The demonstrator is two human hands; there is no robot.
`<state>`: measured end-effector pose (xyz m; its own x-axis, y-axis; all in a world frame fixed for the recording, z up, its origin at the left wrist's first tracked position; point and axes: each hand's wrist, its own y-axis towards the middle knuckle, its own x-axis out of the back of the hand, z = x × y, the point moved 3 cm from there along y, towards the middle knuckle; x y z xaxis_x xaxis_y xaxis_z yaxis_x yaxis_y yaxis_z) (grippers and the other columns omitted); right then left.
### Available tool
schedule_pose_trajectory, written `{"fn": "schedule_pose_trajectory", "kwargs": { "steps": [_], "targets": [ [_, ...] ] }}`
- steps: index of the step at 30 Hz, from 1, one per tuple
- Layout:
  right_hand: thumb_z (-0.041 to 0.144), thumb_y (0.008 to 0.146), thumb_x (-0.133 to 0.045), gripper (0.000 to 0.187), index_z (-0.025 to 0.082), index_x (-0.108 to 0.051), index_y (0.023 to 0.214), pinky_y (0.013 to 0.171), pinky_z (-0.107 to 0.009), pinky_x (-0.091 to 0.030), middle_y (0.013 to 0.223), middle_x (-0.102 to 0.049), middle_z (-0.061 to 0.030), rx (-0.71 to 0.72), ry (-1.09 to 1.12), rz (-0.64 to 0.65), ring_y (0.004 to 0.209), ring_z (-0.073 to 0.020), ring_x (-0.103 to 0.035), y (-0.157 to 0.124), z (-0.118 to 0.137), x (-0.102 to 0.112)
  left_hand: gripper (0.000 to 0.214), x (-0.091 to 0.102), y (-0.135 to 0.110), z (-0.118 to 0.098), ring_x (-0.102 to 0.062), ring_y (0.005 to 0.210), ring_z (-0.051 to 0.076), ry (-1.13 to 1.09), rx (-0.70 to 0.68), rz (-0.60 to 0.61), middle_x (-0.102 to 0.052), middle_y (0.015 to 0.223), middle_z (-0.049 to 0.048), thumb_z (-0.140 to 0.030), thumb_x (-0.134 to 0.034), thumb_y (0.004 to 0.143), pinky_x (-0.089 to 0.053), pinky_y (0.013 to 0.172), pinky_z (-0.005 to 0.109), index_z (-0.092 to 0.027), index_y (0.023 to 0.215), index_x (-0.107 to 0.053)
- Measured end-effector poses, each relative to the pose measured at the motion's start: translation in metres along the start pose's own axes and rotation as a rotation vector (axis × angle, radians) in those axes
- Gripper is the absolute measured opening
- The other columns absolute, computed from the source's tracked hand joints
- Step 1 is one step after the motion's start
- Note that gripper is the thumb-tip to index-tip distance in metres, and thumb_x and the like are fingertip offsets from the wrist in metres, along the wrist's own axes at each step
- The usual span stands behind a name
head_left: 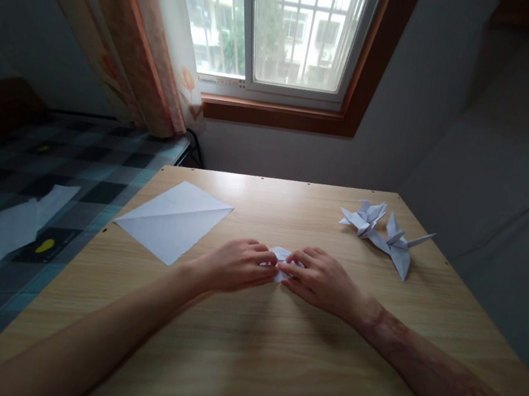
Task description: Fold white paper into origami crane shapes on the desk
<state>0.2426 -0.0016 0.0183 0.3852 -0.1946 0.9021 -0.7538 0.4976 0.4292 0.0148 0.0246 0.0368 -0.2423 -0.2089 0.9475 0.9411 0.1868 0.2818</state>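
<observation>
Near the middle of the wooden table, a small folded piece of white paper [281,253] is held between both hands. From the left, my left hand [244,263] has its fingers closed on the paper's edge. Opposite it, my right hand [316,274] grips the other side, fingers bent over the top. The fingertips of the two hands almost meet and cover much of the paper, so its exact folded shape is hidden. Beyond my left hand lies a square white sheet [174,220] with a diagonal crease.
Folded paper cranes [367,220] sit at the table's [236,369] far right. To the left, a bed [114,153] with a checked cover carries loose white paper pieces [15,231]. Behind the table are a wall, a window [298,28] and a curtain [135,28].
</observation>
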Motion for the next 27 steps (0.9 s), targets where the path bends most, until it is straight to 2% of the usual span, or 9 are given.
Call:
{"fn": "schedule_pose_trajectory", "kwargs": {
  "steps": [5,10,14,20,27],
  "targets": [
    [0.036,0.111,-0.061,0.024,0.023,-0.073,0.128,0.09,-0.043,-0.053,0.115,-0.076,-0.0111,-0.014,0.015,0.005,0.101,-0.0275,-0.068,0.0,0.001,0.0,0.018,-0.007,-0.002,-0.003,-0.073,0.094,0.019,0.011,0.017,-0.03,-0.077,0.102,0.0054,-0.023,-0.055,0.11,-0.053,0.085,0.033,-0.021,0.106,-0.073],
    [0.031,0.113,-0.058,0.022,0.026,-0.074,0.127,0.093,-0.044,-0.051,0.117,-0.077,-0.0093,-0.046,0.029,0.001,0.102,-0.0269,-0.067,-0.002,0.001,-0.003,0.022,-0.007,0.001,-0.003,-0.074,0.093,0.018,-0.119,0.141,-0.09,-0.079,0.101,0.0057,-0.025,-0.054,0.11,-0.054,0.091,0.034,-0.022,0.103,-0.074],
    [0.03,0.112,-0.059,0.019,0.027,-0.077,0.119,0.093,-0.043,-0.051,0.115,-0.076,-0.008,-0.076,0.122,-0.035,0.099,-0.0254,-0.066,-0.004,-0.002,-0.006,0.023,-0.005,0.002,0.001,-0.073,0.089,0.018,-0.218,0.23,-0.105,-0.079,0.098,0.0049,-0.03,-0.058,0.108,-0.053,0.091,0.036,-0.023,0.096,-0.076],
    [0.026,0.11,-0.063,0.016,0.025,-0.078,0.105,0.088,-0.039,-0.051,0.102,-0.074,-0.0074,-0.149,0.283,-0.097,0.094,-0.0241,-0.065,-0.003,-0.005,-0.008,0.024,-0.011,0.0,0.006,-0.071,0.09,0.019,-0.344,0.27,-0.08,-0.079,0.101,0.0057,-0.034,-0.059,0.11,-0.05,0.083,0.033,-0.022,0.101,-0.078],
    [0.026,0.108,-0.064,0.015,0.022,-0.074,0.098,0.086,-0.039,-0.049,0.097,-0.073,-0.0084,-0.194,0.306,-0.095,0.091,-0.0247,-0.064,-0.003,-0.005,-0.008,0.019,-0.012,0.001,0.006,-0.071,0.092,0.02,-0.39,0.32,-0.054,-0.078,0.098,0.0048,-0.031,-0.059,0.108,-0.048,0.086,0.033,-0.023,0.103,-0.076]
  ]
}}
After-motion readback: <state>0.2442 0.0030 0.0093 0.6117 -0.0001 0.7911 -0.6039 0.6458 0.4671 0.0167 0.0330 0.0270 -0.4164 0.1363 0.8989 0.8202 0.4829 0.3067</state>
